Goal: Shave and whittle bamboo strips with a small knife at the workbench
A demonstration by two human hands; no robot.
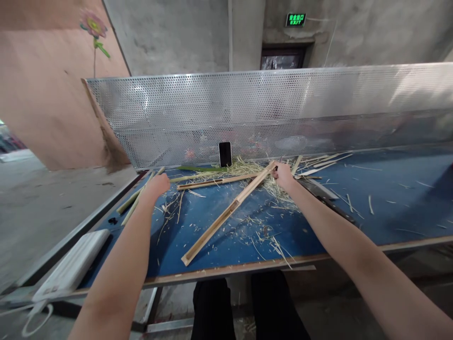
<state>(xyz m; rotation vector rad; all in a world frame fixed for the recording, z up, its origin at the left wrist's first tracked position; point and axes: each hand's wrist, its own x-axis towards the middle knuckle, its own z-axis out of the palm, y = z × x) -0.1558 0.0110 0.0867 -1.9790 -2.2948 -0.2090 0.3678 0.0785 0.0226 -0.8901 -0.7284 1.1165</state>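
My right hand point(282, 174) is closed around the far end of a split bamboo length point(212, 229). That piece slants toward me, hollow side up, its near end low over the blue tabletop. My left hand point(160, 185) is curled beside several bamboo sticks point(132, 204) at the table's left; its fingertips are turned away, so what they hold is hidden. A second split bamboo piece point(200, 184) lies between my hands, with its right end behind the held one. A pile of thin bamboo shavings point(247, 167) is heaped at the back, near my right hand.
A dark-screened phone point(225, 154) leans against the perforated metal panel point(198, 108) behind the table. Near my right forearm lies a dark flat blade-like tool point(327, 200). A white power strip point(72, 264) sits at the left edge. Loose slivers are scattered over the blue tabletop point(399, 189).
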